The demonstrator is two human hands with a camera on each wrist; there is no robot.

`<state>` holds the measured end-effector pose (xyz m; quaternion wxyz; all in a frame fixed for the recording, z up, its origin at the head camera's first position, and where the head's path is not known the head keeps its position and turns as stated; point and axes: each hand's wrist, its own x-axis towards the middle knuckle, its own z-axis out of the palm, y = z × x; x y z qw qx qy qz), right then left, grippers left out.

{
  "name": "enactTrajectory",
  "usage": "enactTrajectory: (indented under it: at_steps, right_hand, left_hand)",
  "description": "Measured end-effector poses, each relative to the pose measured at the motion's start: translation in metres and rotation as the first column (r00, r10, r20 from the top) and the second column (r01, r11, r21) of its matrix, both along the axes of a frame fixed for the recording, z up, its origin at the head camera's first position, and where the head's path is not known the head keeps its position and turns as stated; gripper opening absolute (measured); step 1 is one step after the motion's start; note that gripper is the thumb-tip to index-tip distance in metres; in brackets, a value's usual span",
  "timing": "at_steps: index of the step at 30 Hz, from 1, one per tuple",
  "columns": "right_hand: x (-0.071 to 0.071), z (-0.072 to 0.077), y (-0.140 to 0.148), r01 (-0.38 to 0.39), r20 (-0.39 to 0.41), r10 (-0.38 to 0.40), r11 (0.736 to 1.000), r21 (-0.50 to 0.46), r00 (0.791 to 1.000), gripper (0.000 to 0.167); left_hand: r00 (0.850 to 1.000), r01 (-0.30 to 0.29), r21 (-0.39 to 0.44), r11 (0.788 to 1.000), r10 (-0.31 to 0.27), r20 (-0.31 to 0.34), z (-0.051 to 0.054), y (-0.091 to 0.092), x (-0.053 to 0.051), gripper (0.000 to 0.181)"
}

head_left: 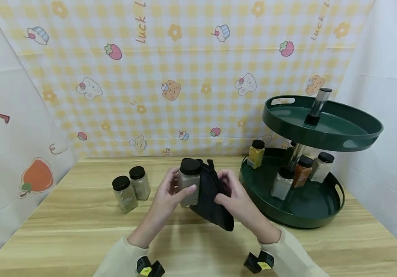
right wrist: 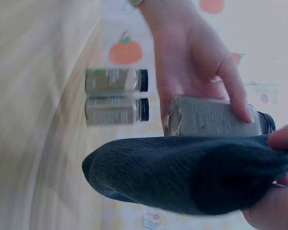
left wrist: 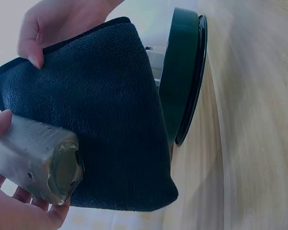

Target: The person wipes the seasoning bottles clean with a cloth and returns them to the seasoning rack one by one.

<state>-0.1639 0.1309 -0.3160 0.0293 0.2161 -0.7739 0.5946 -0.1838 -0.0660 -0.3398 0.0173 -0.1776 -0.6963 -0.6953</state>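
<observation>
The left hand [head_left: 169, 194] grips a jar [head_left: 188, 180] (lid [head_left: 190, 166] up), axis near-vertical.

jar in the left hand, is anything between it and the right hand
Yes: the black cloth, gripped by the right hand, hangs between that hand and the jar. Nothing visible separates the left hand from the jar.

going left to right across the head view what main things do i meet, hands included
nearer loose jar, farther loose jar, left hand, held jar, black cloth, right hand, green two-tier tray
</observation>
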Motion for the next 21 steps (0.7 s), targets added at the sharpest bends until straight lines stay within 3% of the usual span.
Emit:
enactTrajectory:
  at_steps: [3, 5, 8, 13, 15, 17, 19, 21]
  right_hand:
    - [-0.0005, -0.0005, -0.0004, -0.062, 0.078, 0.065, 0.997, -0.049, 0.995, 0.063]
    - [-0.0009, -0.001, -0.0014, -0.046, 0.105, 0.051, 0.998, -0.046, 0.993, 0.067]
    - [-0.0022, -0.0011, -0.002, 0.024, 0.183, -0.003, 0.993, -0.113, 0.983, 0.052]
    - [-0.0039, -0.0008, -0.002, 0.142, 0.26, -0.08, 0.963, -0.23, 0.962, 0.031]
    - [-0.0033, -0.0018, -0.0037, 0.173, 0.223, -0.118, 0.954, -0.247, 0.968, 0.028]
    - [-0.002, -0.0041, -0.0054, 0.182, 0.125, -0.152, 0.942, -0.283, 0.98, 0.026]
    - [-0.0005, -0.0067, -0.0059, 0.154, -0.04, -0.176, 0.937, -0.314, 0.984, 0.021]
    - [0.0011, -0.0091, -0.0047, 0.069, -0.204, -0.146, 0.938, -0.34, 0.968, 0.016]
  left_hand:
    - [1.0, -0.015, -0.066, 0.998, 0.014, -0.019, -0.0001, 0.0018, 0.0001, 0.053]
    - [0.999, -0.024, -0.123, 0.992, 0.02, -0.039, -0.0003, 0.0037, 0.0006, 0.054]
    - [0.998, -0.029, -0.17, 0.985, 0.018, -0.066, -0.0007, 0.0063, 0.002, 0.055]
    - [0.997, -0.032, -0.136, 0.99, 0.023, -0.07, -0.0002, 0.0058, 0.0046, 0.054]
    - [0.998, -0.033, -0.109, 0.993, 0.028, -0.052, 0.0007, 0.005, 0.0053, 0.054]
    - [0.999, -0.037, -0.08, 0.996, 0.035, -0.027, 0.0019, 0.0048, 0.0054, 0.053]
    - [0.999, -0.042, -0.044, 0.998, 0.042, 0.003, 0.0032, 0.0049, 0.0051, 0.051]
    - [0.999, -0.042, -0.01, 0.999, 0.042, 0.026, 0.004, 0.005, 0.0045, 0.049]
